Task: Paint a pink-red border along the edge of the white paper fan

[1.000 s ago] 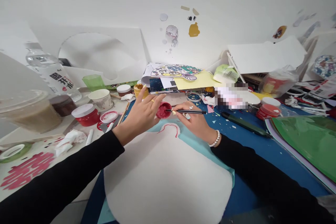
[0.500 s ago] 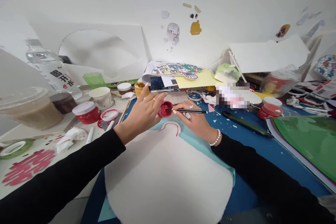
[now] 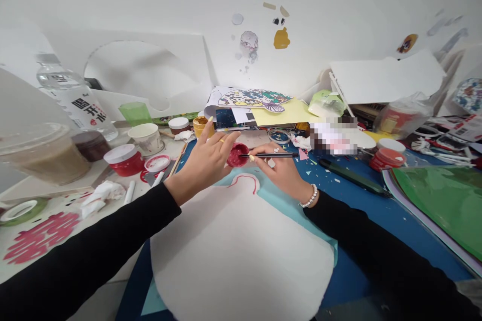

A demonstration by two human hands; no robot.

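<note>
My left hand (image 3: 211,157) grips a small jar of red paint (image 3: 237,154), tilted so its open mouth faces me; one finger sticks up. Between the fingertips of my right hand (image 3: 278,170) lies a thin black paintbrush (image 3: 280,155), held nearly level, its tip inside the jar. Below both hands lies a large white fan-shaped board (image 3: 241,251), with a red painted line (image 3: 244,176) along its rounded top. Light-blue paper (image 3: 286,195) shows from under the board's edges.
At left stand a water bottle (image 3: 73,93), a plastic drink cup (image 3: 45,155), a red paint jar (image 3: 124,160) and a paper cup (image 3: 146,139). A dark green cutter (image 3: 354,178) and green sheets (image 3: 440,200) lie at right. Paper scraps dot the blue mat (image 3: 339,200).
The rear end of the paintbrush has tipped up slightly, its tip staying in the jar. My left hand and the board have hardly moved.
</note>
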